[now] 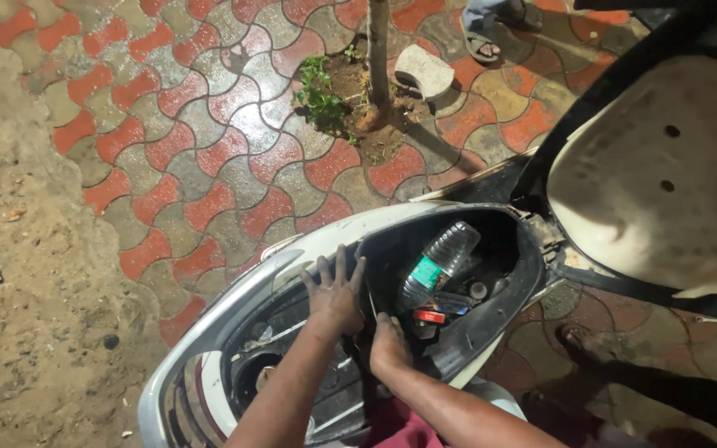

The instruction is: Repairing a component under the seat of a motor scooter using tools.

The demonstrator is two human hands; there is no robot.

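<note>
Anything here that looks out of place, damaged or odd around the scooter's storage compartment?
The scooter's under-seat compartment stands open with its seat flipped up. A clear plastic bottle lies tilted inside among small clutter. Left hand rests on the compartment's rim, right hand reaches inside. Behind, a loose paving block lies askew by the small tree.

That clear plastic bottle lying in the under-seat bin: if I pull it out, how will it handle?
The plastic bottle looks empty, so probably light and crushable. Lying tilted on clutter, it may roll or slide. The left hand rests on the bin rim.
</note>
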